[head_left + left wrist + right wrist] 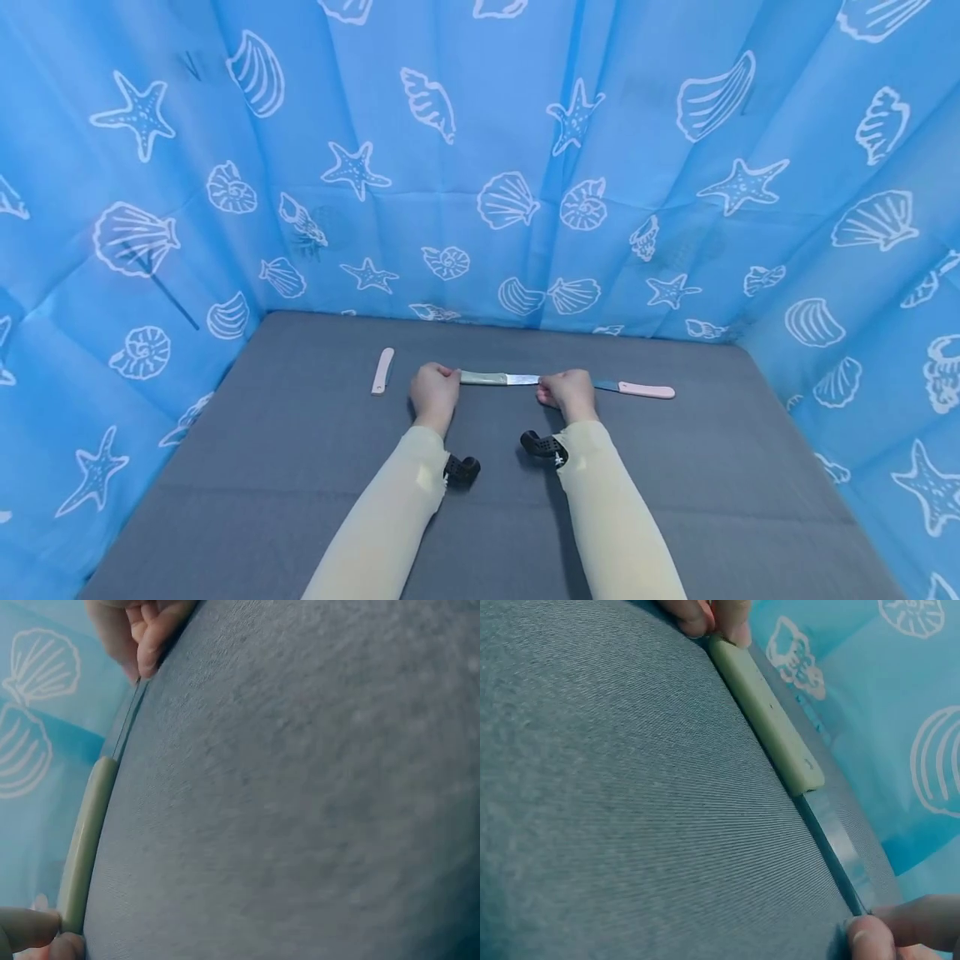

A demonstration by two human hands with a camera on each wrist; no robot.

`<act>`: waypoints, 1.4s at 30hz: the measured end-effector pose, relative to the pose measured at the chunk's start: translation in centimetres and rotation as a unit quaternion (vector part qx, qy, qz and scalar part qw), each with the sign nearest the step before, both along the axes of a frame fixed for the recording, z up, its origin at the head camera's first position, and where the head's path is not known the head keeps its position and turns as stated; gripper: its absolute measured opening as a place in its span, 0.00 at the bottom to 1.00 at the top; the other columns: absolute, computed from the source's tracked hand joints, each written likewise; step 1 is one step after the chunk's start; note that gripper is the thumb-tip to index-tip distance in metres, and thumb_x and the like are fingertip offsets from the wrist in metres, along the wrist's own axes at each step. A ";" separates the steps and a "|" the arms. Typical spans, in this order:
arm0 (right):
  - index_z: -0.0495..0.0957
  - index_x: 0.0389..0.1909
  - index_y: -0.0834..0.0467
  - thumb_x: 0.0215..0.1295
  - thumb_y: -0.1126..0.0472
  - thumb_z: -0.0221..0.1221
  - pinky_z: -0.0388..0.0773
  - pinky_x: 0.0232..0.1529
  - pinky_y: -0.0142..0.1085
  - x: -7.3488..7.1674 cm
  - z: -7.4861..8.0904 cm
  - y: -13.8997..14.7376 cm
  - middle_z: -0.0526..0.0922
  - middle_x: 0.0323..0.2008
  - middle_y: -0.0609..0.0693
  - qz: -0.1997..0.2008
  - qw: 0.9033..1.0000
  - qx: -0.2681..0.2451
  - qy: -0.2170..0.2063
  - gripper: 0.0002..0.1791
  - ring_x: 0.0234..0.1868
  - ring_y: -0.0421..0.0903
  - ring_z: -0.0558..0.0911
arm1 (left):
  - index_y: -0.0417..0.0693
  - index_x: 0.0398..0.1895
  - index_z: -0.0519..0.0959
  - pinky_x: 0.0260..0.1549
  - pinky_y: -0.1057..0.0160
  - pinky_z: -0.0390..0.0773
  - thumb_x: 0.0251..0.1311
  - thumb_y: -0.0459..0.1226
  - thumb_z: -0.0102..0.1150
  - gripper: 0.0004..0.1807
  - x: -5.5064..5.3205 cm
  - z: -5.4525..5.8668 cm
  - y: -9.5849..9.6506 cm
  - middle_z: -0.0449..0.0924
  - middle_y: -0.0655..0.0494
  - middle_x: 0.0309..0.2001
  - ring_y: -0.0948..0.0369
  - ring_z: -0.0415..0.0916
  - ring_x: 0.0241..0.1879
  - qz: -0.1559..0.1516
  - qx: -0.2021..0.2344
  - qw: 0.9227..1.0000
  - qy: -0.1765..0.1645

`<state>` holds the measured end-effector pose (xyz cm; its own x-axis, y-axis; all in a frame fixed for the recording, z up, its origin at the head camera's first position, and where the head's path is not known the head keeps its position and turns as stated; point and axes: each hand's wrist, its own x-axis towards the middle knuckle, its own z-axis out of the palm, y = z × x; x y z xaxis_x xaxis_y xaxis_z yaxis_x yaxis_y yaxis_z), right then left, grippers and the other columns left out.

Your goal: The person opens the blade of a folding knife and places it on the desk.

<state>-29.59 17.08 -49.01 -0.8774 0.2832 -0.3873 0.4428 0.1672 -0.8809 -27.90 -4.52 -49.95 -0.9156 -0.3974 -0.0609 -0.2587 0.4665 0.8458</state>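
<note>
A folding knife with a pale green handle (483, 378) lies unfolded across the grey surface, its metal blade (841, 844) straight out from the handle. My left hand (435, 394) pinches the free end of the handle between thumb and fingers. At the other end, my right hand (570, 392) pinches the blade near its tip, which the fingers hide. To the right of that hand lies a pink-handled knife (647, 390), its blade out and partly hidden behind the hand. Left of my left hand rests another pink knife (383, 371), which looks folded.
The grey cloth-covered table (315, 467) runs back to a blue curtain (465, 167) printed with white shells and starfish, which also hangs at both sides. A black curved mount (461, 471) sits on the left wrist, a similar black mount (542, 446) on the right.
</note>
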 end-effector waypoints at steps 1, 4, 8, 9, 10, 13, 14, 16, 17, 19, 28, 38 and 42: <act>0.80 0.43 0.74 0.67 0.69 0.61 0.81 0.24 0.29 0.0 0.0 0.1 0.82 0.20 0.52 0.005 1.000 0.006 -0.002 0.10 0.18 0.38 0.82 | 0.44 0.28 0.83 0.30 0.54 0.78 0.64 0.41 0.66 0.11 -0.1 0.0 0.0 0.81 0.52 0.24 0.55 0.76 0.24 -0.001 -0.001 1.000 -0.003; 0.81 0.41 0.73 0.68 0.68 0.60 0.82 0.23 0.30 -0.1 0.0 0.1 0.82 0.19 0.52 0.015 1.000 0.021 -0.011 0.09 0.18 0.38 0.82 | 0.43 0.28 0.83 0.30 0.54 0.78 0.64 0.40 0.66 0.11 -0.2 0.2 0.0 0.82 0.52 0.24 0.55 0.77 0.25 -0.005 -0.003 1.000 -0.011; 0.80 0.40 0.72 0.69 0.68 0.60 0.82 0.24 0.31 -0.2 0.2 0.2 0.83 0.19 0.52 0.025 0.999 0.031 -0.016 0.09 0.17 0.38 0.82 | 0.43 0.27 0.83 0.28 0.55 0.77 0.64 0.40 0.67 0.11 -0.2 0.3 -0.2 0.82 0.51 0.24 0.56 0.77 0.24 -0.009 -0.009 1.000 -0.008; 0.80 0.39 0.72 0.69 0.67 0.60 0.83 0.25 0.31 -0.1 0.2 0.2 0.83 0.19 0.52 0.028 0.999 0.034 -0.015 0.09 0.17 0.38 0.82 | 0.43 0.27 0.83 0.28 0.55 0.77 0.64 0.40 0.67 0.11 -0.2 0.3 -0.2 0.81 0.51 0.24 0.56 0.76 0.24 -0.009 -0.009 1.000 -0.006; 0.80 0.39 0.72 0.69 0.67 0.59 0.83 0.25 0.31 -0.1 0.3 0.2 0.83 0.19 0.52 0.031 0.999 0.039 -0.014 0.09 0.17 0.38 0.82 | 0.43 0.27 0.83 0.28 0.56 0.77 0.64 0.40 0.67 0.11 -0.2 0.2 -0.2 0.81 0.52 0.24 0.56 0.76 0.24 -0.009 -0.008 1.000 -0.003; 0.81 0.37 0.72 0.69 0.67 0.59 0.83 0.25 0.32 0.1 0.3 0.2 0.83 0.19 0.52 0.042 0.998 0.052 -0.011 0.09 0.18 0.38 0.82 | 0.43 0.27 0.82 0.27 0.56 0.76 0.64 0.40 0.67 0.11 -0.2 0.1 -0.3 0.80 0.52 0.23 0.56 0.75 0.24 -0.007 -0.005 1.000 0.002; 0.81 0.37 0.71 0.69 0.67 0.59 0.83 0.26 0.32 0.1 0.3 0.1 0.83 0.19 0.52 0.045 0.997 0.057 -0.010 0.09 0.18 0.38 0.82 | 0.43 0.27 0.82 0.27 0.57 0.76 0.64 0.40 0.67 0.11 -0.1 0.1 -0.3 0.80 0.52 0.23 0.56 0.75 0.24 -0.007 -0.005 1.000 0.002; 0.81 0.36 0.71 0.69 0.67 0.59 0.83 0.26 0.32 0.2 0.4 0.1 0.83 0.19 0.53 0.052 0.997 0.063 -0.008 0.09 0.18 0.38 0.82 | 0.44 0.27 0.82 0.26 0.57 0.75 0.64 0.41 0.67 0.12 0.0 0.1 -0.4 0.80 0.52 0.23 0.57 0.75 0.23 -0.005 -0.003 1.000 0.002; 0.82 0.36 0.71 0.69 0.67 0.59 0.83 0.26 0.32 0.2 0.4 0.1 0.83 0.19 0.53 0.055 0.996 0.065 -0.007 0.09 0.18 0.38 0.82 | 0.44 0.27 0.82 0.26 0.57 0.75 0.64 0.41 0.67 0.12 0.0 0.1 -0.4 0.80 0.52 0.23 0.56 0.75 0.23 -0.004 -0.002 1.000 0.001; 0.82 0.36 0.71 0.68 0.67 0.59 0.84 0.27 0.32 0.2 0.4 0.1 0.83 0.19 0.53 0.059 0.996 0.066 -0.005 0.09 0.18 0.38 0.82 | 0.44 0.27 0.82 0.26 0.57 0.75 0.64 0.41 0.67 0.12 0.1 0.1 -0.4 0.79 0.52 0.23 0.57 0.74 0.23 -0.003 -0.001 1.000 0.000; 0.81 0.37 0.71 0.69 0.66 0.59 0.83 0.25 0.31 0.6 0.5 0.4 0.84 0.21 0.53 0.057 0.997 0.049 0.010 0.09 0.19 0.38 0.82 | 0.43 0.27 0.83 0.24 0.58 0.75 0.66 0.41 0.65 0.12 0.2 0.1 -0.3 0.82 0.52 0.23 0.57 0.78 0.23 -0.006 0.025 1.000 -0.003; 0.82 0.40 0.70 0.70 0.64 0.60 0.83 0.29 0.31 1.3 -0.2 0.3 0.85 0.27 0.55 0.062 0.995 0.065 0.046 0.10 0.24 0.39 0.84 | 0.39 0.36 0.83 0.34 0.55 0.81 0.70 0.41 0.59 0.13 0.8 0.1 -1.3 0.87 0.48 0.31 0.55 0.86 0.33 -0.017 0.067 0.998 -0.006; 0.81 0.40 0.69 0.70 0.63 0.60 0.84 0.32 0.32 1.8 -0.5 0.2 0.87 0.32 0.58 0.057 0.992 0.076 0.077 0.10 0.27 0.39 0.85 | 0.40 0.37 0.84 0.36 0.55 0.81 0.69 0.42 0.59 0.13 1.1 -0.1 -1.6 0.87 0.49 0.31 0.57 0.86 0.33 -0.028 0.070 0.997 -0.010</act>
